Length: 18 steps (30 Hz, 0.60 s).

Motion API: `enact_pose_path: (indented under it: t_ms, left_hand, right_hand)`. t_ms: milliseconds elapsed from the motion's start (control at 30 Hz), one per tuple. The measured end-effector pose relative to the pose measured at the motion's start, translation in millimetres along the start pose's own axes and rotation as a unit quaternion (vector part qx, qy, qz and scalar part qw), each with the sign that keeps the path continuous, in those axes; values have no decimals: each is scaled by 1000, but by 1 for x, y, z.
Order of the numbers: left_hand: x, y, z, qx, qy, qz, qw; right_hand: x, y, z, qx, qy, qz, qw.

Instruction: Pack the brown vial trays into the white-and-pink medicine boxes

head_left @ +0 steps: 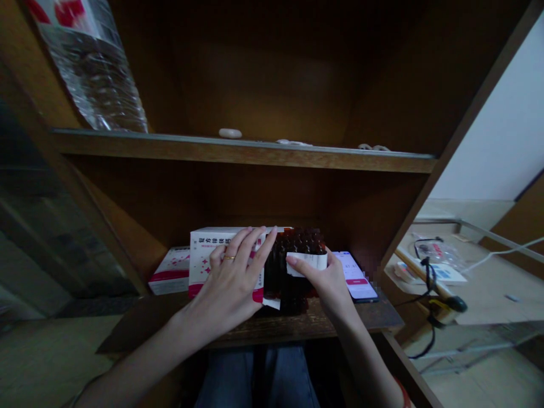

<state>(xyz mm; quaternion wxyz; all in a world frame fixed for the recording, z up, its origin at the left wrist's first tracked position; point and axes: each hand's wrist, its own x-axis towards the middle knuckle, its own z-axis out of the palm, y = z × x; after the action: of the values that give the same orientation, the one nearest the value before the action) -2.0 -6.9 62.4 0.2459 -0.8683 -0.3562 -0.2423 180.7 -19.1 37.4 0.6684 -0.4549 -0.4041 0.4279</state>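
A white and magenta medicine box (199, 263) with printed characters stands on the low wooden surface, its right end open. My left hand (236, 275) grips the box, its fingers lying across the front and over the top edge. Rows of dark brown vials (304, 241) stick out of the open end. My right hand (329, 280) is closed around the right end of the vials, thumb pressing a folded white paper (317, 260) against them. The fingers behind the vials are hidden. A loose white flap (271, 304) hangs at the box's lower right corner.
Another white and magenta box (170, 272) lies to the left. A lit phone (355, 277) rests right of my right hand. Above runs a shelf edge (255, 150) with small pale objects (230, 133) and a clear plastic bottle (100, 79). A side table (488, 283) with cables stands at right.
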Motion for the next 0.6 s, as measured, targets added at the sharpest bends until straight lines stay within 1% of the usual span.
enact_pose_path:
  t_ms: [133, 267, 333, 433, 467, 533, 600]
  left_hand:
    - [1, 2, -2, -6, 9, 8, 1000]
    - [2, 5, -2, -10, 21, -8, 1000]
    - [3, 8, -2, -14, 22, -7, 1000]
    - [4, 11, -1, -32, 11, 16, 999]
    - [4, 12, 0, -37, 9, 20, 999]
    - [4, 12, 1, -44, 9, 20, 999]
    - [4, 11, 2, -51, 12, 15, 999]
  right_hand:
    - [-4, 1, 1, 12, 6, 5, 1000]
    - [-9, 0, 5, 14, -1, -15, 1000]
    - [-11, -1, 7, 4, -38, -28, 999]
    - [-14, 0, 11, -11, -111, -32, 993]
    - [-15, 1, 12, -20, -122, -38, 992]
    - [-16, 4, 13, -48, -117, -55, 990]
    - [-17, 7, 13, -65, -96, -66, 991]
